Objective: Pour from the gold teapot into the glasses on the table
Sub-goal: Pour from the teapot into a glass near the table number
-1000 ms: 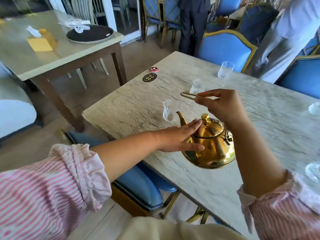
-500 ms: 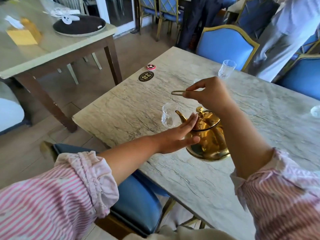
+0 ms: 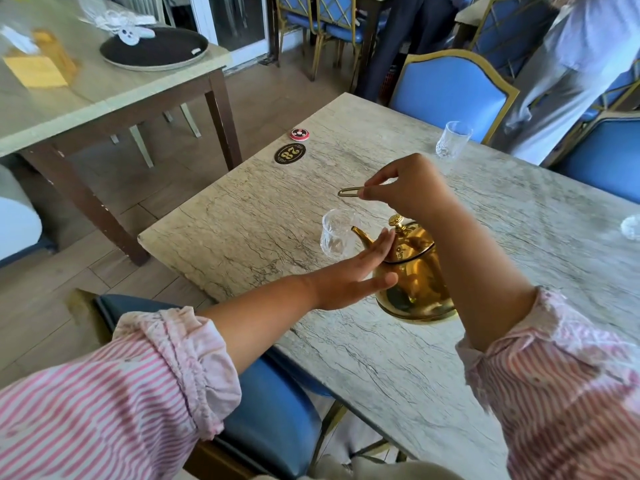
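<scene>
— Near the front corner of the table [image 3: 263, 216], where is the gold teapot [image 3: 415, 275]?
— Between both hands, tipped, its spout [image 3: 362, 234] touching or just beside the rim of a clear glass [image 3: 334, 237]; I cannot tell which.
— And the right hand [image 3: 412, 188]?
— Above the lid, fingers curled round the wire handle [image 3: 348, 192], whose loop sticks out past the fingertips.
— The left hand [image 3: 346, 275]?
— Flat, fingers straight, pressed against the pot's left side, fingertips close by the lid knob [image 3: 394, 221], thumb lower along the belly.
— Other glasses?
— A second glass [image 3: 452, 142] stands well apart, near the far edge by a blue chair [image 3: 450, 91].
</scene>
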